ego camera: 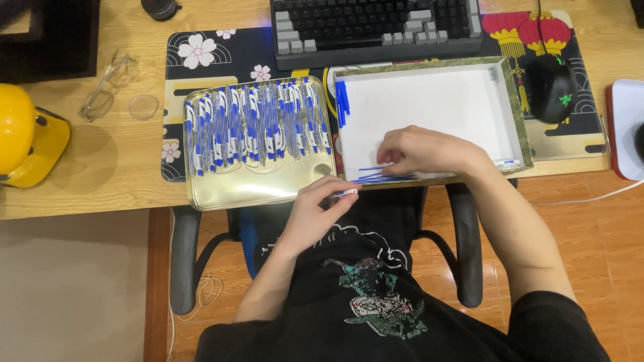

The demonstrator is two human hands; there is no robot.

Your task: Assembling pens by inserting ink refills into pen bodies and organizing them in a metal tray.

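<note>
Two bare hands work at the near edge of the desk [100, 167], all places given from the white box [436, 107]; the right hand [419, 151] rests inside the box at its near left corner, fingers curled down onto a small heap of thin blue refills [379, 176] lying flat on the box floor; fingertips touch the heap, whether it pinches one I cannot tell; the left hand [318, 201] sits just outside the box, below its near left corner, fingers closed narrow round a white-and-blue pen part [347, 193] whose tip pokes out toward the box edge; a second small bunch of blue caps [342, 102] lies against the box's far left wall, well apart from the right hand; left of the box, touching or just beside it, stands a gold metal tray [248, 191] packed with rows of blue-and-white pens [258, 124], its near strip bare; beyond the box lies a dark keyboard [376, 27]; right of the box sits a black mouse [553, 90] on a patterned desk mat [201, 53]; far left of the box, past the tray, lie clear glasses [104, 87] and a yellow hard hat [27, 134].
</note>
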